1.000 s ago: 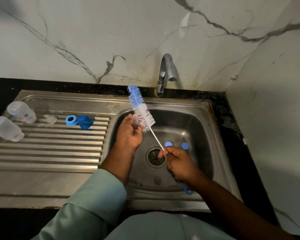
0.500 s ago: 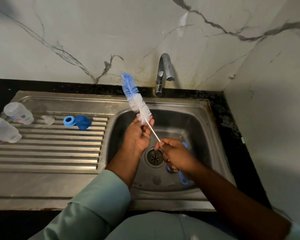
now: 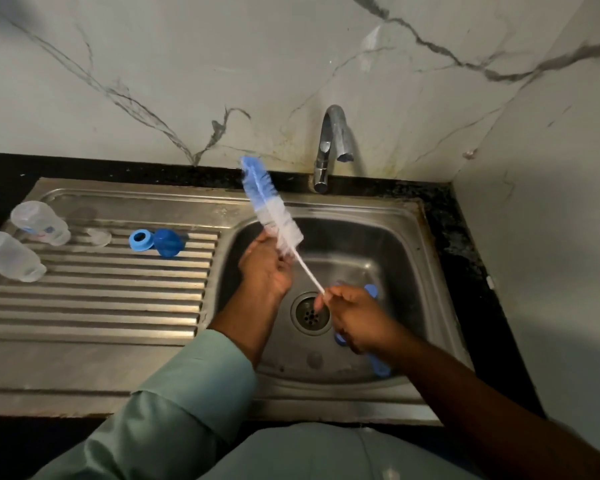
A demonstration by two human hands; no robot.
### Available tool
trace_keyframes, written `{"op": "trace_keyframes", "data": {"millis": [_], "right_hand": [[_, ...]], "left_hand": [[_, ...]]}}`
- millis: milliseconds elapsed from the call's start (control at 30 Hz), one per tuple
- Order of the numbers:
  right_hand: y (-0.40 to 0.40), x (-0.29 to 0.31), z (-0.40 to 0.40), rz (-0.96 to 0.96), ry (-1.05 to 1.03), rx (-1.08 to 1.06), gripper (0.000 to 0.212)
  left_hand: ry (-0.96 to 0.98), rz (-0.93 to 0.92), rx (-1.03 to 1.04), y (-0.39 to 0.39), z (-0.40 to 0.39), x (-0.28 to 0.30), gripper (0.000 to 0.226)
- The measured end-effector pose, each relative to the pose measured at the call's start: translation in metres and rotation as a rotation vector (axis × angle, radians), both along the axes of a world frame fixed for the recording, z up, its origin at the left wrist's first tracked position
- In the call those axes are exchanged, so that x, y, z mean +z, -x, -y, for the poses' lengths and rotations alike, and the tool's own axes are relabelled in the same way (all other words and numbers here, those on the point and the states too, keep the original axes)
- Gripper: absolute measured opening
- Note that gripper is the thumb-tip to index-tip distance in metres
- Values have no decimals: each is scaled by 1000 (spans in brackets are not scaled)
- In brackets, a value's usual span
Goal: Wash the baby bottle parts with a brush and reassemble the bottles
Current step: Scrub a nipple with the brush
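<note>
Centre frame: our right hand (image 3: 355, 315) pinches the brush (image 3: 274, 216) stem; bristles angle up-left past our left hand (image 3: 265, 268), curled on something unseen.

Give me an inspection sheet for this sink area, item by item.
Surface: steel sink with ribbed drainboard, set in a dark counter.
Job's things: brush over the basin; two clear bottles lying on the drainboard, blue ring and blue cap beside them; blue parts in the basin.
Clutter: nothing seen.
Grippers: left hand holds a small part against the bristles; right hand pinches the brush's wire.
Cables: nothing seen.
Surroundings: tap, no water seen running; marble wall.
</note>
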State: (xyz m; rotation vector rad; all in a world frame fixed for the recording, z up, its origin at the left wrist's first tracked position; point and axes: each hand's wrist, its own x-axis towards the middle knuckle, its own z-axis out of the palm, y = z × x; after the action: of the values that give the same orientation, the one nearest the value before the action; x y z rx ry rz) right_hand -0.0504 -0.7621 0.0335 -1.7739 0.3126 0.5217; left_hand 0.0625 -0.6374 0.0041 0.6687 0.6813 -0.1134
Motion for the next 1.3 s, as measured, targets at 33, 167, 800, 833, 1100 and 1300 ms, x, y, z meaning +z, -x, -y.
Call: {"op": "trace_keyframes", "data": {"millis": [33,167,800,833,1100,1300], "right_hand": [[-9,2,-2,20,13,-35,31],[-5,-1,0,107,78,-12,31],[4,-9,4,263,240,136,26],[2,-10,4,257,236,120,27],[-1,-9,3,286,254,159,25],[-32,-4,-2,279,225,-22,31]], "left_hand": [[20,-6,-10,3,6,2,16],[15,19,73,-14,-10,8,20],[7,26,109,-7,-19,7,23],[-19,42,83,-2,-14,7,22],[-17,-29,151,-2,-8,6,14],[-31,-60,39,14,12,3,18]]}}
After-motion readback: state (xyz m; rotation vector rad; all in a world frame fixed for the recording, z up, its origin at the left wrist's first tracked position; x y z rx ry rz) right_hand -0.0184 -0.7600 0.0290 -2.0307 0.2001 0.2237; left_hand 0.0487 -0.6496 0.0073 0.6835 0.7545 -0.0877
